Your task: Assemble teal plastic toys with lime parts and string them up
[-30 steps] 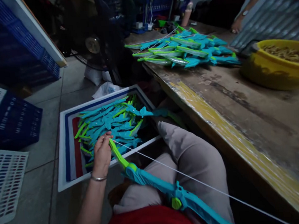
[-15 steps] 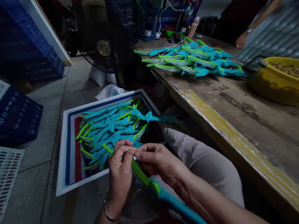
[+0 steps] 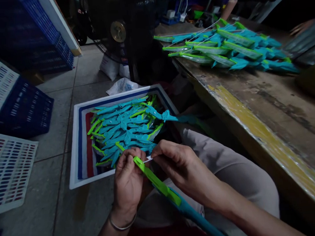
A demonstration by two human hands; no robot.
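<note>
A green-and-blue plastic toy bow (image 3: 157, 183) slants across my lap, its green tip up between my hands. My left hand (image 3: 128, 186) is closed around that tip, with a bangle on the wrist. A short white string (image 3: 148, 159) stretches from the tip to my right hand (image 3: 185, 167), whose thumb and forefinger pinch its end. Behind my hands is a white-rimmed crate (image 3: 78, 143) lined with striped cloth. It holds a heap of similar blue and green bow parts (image 3: 124, 125).
On the right stands a wooden table (image 3: 264, 101) with a yellow, taped edge. Strung toy bows (image 3: 230, 45) are piled on it. Plastic baskets (image 3: 13, 167) stand at the left, and a large fan (image 3: 118, 32) is behind the crate. A person's hand (image 3: 304, 26) shows at far right.
My right hand has drawn away rightward, with the white string now stretched between the hands. The bow's green tip has come into sight. The camera has turned slightly left.
</note>
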